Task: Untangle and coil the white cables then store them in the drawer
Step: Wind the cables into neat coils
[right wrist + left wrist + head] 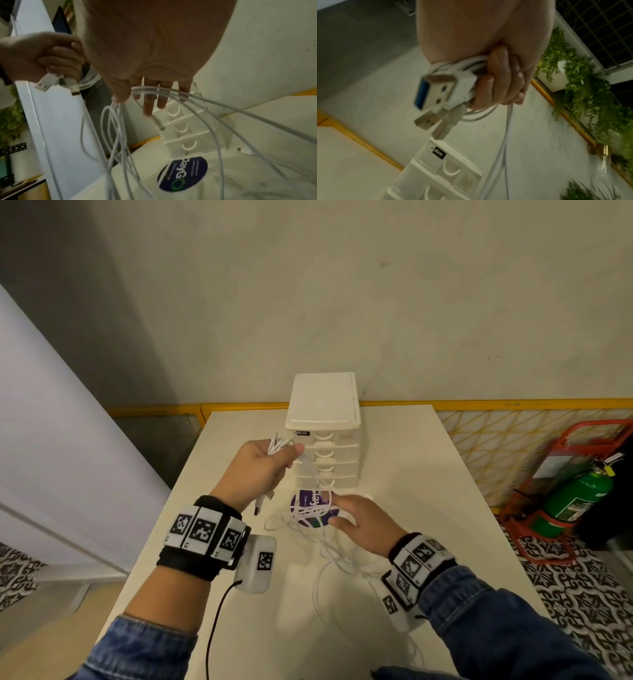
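Observation:
My left hand (pixel 274 460) is raised in front of the white drawer unit (pixel 323 440) and grips a bundle of white cables (pixel 279 443). The left wrist view shows its fingers (pixel 500 81) curled round the strands, with USB plugs (pixel 436 92) sticking out below. My right hand (pixel 337 510) hovers over the table with straight fingers (pixel 149 102), and several cable loops (pixel 159 90) are draped across them. The loops hang down to the table (pixel 411 474) near a round purple sticker (pixel 310 508). All drawers of the unit (pixel 181 132) are shut.
A small white box (pixel 257 563) with a black lead (pixel 215 621) lies on the table under my left wrist. A loose white connector (pixel 243 150) lies right of the drawer unit. A green fire extinguisher (pixel 575 498) and a yellow mesh fence (pixel 496 446) stand to the right.

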### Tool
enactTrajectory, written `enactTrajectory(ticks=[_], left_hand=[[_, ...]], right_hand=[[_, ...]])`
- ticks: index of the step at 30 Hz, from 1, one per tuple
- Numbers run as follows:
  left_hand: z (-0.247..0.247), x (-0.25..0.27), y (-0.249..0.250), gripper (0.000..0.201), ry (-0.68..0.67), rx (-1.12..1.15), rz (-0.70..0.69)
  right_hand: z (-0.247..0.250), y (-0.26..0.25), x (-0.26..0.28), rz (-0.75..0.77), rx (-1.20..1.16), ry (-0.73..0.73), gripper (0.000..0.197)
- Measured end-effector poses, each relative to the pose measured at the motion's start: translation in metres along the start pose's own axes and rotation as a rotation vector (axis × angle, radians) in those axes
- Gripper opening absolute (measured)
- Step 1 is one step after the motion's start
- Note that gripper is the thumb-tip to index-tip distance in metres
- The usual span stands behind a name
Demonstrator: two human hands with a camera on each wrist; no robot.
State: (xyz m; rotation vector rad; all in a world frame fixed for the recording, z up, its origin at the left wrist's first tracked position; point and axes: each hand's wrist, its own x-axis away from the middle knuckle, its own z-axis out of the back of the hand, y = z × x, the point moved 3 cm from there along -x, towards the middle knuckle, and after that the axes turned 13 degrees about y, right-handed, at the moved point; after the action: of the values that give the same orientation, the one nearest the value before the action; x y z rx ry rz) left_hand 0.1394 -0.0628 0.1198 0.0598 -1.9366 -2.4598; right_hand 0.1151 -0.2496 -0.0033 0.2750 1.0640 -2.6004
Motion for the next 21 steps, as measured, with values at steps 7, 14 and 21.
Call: enactTrajectory(ticks=[7, 14, 21], left_hand=[[0.041, -0.010, -0.008, 0.038, 0.231, 0.123, 0.026], [0.066, -0.018, -0.023, 0.034, 0.397, 0.230, 0.082], [0.022, -0.005, -0.010, 0.038, 0.086, -0.024, 0.071]], right_hand=[[0.025, 0.040, 0.019, -0.264, -0.048, 0.279, 0.025], [0.051, 0.110, 0.046, -0.640, 0.230, 0.131, 0.021], [0.058, 0.041, 0.013, -0.390, 0.006, 0.242, 0.063]])
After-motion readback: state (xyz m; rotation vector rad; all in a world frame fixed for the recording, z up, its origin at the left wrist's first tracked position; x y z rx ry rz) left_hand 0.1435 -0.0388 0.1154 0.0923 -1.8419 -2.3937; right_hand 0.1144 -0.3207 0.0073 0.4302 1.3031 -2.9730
